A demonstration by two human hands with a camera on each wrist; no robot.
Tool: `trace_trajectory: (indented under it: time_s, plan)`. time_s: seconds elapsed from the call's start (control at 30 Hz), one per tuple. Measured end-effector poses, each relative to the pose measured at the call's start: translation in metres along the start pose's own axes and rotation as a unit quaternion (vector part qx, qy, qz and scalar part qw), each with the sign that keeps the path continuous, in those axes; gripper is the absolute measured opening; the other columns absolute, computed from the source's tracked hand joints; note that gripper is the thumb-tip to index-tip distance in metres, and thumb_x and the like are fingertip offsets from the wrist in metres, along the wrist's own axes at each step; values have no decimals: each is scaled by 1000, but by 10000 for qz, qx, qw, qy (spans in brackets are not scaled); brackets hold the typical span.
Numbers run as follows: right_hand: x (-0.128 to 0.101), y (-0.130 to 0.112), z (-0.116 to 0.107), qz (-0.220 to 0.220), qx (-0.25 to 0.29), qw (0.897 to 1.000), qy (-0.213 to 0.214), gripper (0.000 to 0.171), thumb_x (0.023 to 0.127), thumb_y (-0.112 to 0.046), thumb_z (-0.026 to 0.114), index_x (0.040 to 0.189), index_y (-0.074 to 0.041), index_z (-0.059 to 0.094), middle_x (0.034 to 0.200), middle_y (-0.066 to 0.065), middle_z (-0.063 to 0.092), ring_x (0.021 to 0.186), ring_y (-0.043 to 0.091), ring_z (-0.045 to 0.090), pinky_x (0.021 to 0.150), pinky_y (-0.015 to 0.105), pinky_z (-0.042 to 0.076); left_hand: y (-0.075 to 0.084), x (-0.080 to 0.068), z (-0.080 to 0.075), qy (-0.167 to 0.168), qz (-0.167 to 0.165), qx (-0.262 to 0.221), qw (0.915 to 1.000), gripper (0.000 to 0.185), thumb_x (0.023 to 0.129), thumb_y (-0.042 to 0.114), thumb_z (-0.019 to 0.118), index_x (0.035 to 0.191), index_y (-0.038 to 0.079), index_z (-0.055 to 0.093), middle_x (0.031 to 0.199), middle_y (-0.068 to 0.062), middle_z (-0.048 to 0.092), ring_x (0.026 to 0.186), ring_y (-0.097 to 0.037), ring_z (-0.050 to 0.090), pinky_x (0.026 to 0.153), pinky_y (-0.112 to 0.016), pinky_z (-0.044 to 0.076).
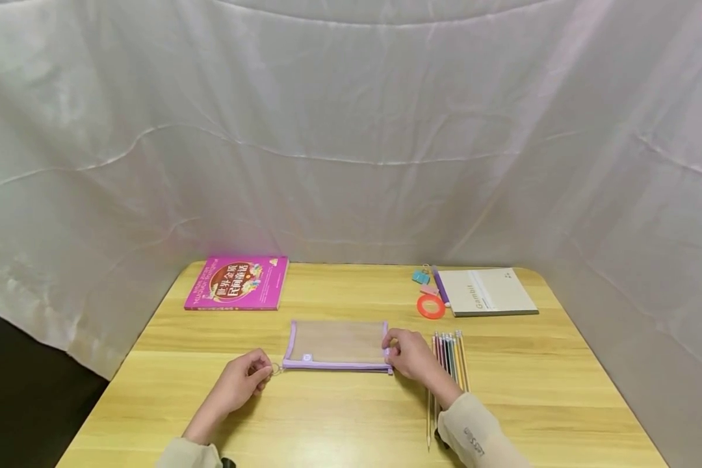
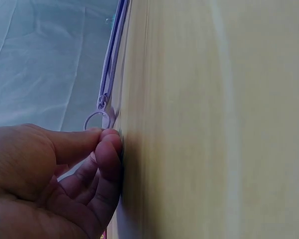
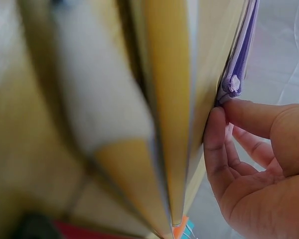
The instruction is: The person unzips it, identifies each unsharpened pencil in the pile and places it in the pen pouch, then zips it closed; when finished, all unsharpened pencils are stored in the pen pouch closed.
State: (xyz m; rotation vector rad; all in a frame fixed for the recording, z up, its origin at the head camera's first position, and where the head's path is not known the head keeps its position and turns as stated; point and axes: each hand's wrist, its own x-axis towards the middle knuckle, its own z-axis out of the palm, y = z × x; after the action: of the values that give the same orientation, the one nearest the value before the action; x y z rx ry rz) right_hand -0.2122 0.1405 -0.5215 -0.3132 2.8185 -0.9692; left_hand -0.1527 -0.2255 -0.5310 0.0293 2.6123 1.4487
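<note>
A see-through zip pouch [image 1: 339,341] with purple edging lies flat mid-table, its zipper edge toward me. At the pouch's left corner, my left hand [image 1: 242,382] pinches the round ring pull [image 2: 97,119] between thumb and fingertips. The zipper slider [image 2: 102,101] sits at that left end, and the purple zipper runs away from it. My right hand [image 1: 412,356] grips the pouch's right edge near the corner. In the right wrist view, the zipper's far end [image 3: 232,85] shows just above the thumb and index fingertip.
Several pencils [image 1: 453,357] lie beside and partly under my right forearm. Behind them are an orange-red ring [image 1: 431,307], a pink piece [image 1: 428,289], teal clips [image 1: 420,277], a purple pen [image 1: 441,286] and a notebook [image 1: 494,292]. A magenta book [image 1: 236,283] lies back left.
</note>
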Motion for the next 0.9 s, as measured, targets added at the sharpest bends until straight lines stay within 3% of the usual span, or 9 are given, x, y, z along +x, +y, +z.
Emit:
trace_trajectory:
  time_s: [0.4, 0.9]
  plan:
    - [0, 1, -1, -108, 58, 9999, 28, 17, 85, 1, 78, 96, -9, 71, 69, -2, 60, 63, 13, 53, 55, 26, 44, 3, 0, -1, -57, 26, 115, 9999, 11, 102, 5, 61, 92, 7, 61, 78, -6, 60, 68, -15, 57, 55, -24, 54]
    - [-2, -1, -3, -153, 78, 9999, -5, 18, 84, 1, 80, 95, -9, 70, 68, -2, 59, 60, 12, 52, 53, 24, 42, 4, 2, 0, -57, 255, 698, 9972, 11, 99, 7, 67, 89, 10, 63, 75, -1, 60, 61, -12, 56, 53, -21, 44]
